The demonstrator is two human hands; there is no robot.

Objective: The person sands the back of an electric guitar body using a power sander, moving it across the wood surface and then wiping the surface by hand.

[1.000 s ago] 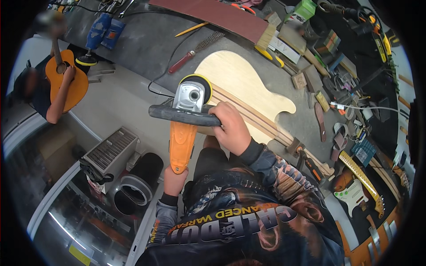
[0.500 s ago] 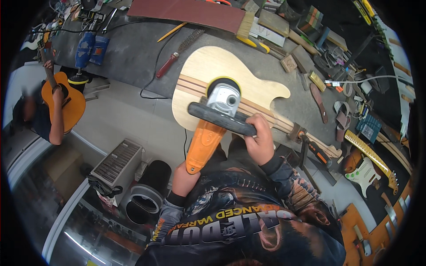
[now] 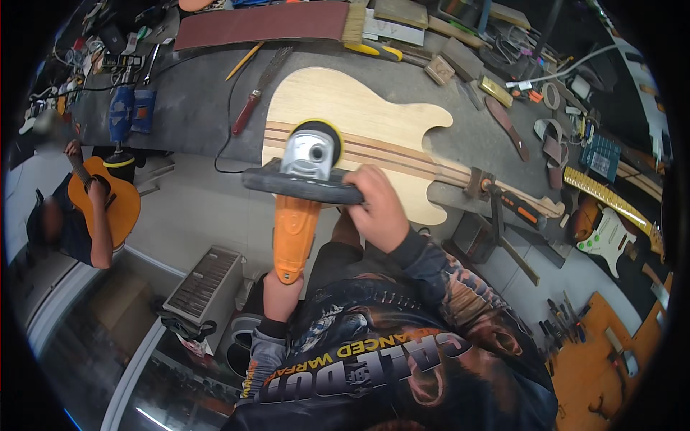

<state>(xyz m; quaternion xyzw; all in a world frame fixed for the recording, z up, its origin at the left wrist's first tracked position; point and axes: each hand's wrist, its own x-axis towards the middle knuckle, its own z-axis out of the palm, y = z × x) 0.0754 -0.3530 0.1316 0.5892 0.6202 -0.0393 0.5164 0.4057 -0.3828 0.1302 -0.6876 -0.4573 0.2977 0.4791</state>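
Note:
An orange and silver power sander [image 3: 296, 237] with a round yellow-edged pad is over the left part of a pale wooden guitar body [image 3: 352, 104], which has darker stripes along its middle. My right hand [image 3: 377, 208] is closed round the right end of the sander's black loop handle [image 3: 302, 184]. At the sander's rear end, my left hand [image 3: 282, 296] grips the orange housing from below, its fingers mostly hidden. Whether the pad touches the wood cannot be made out. A clamp with a black and orange handle [image 3: 521, 208] sits across the guitar's neck.
On the grey bench [image 3: 194, 93] lie a red-handled rasp [image 3: 248, 111], a pencil [image 3: 244, 61], a sanding belt [image 3: 262, 27] and a brush [image 3: 370, 50]. Wood blocks [image 3: 460, 57] crowd the back right. At the left, another person holds an acoustic guitar [image 3: 108, 201].
Both my hands and the sander have shifted left along the guitar body, toward its left edge. The view has also moved a little, and my grip stays the same.

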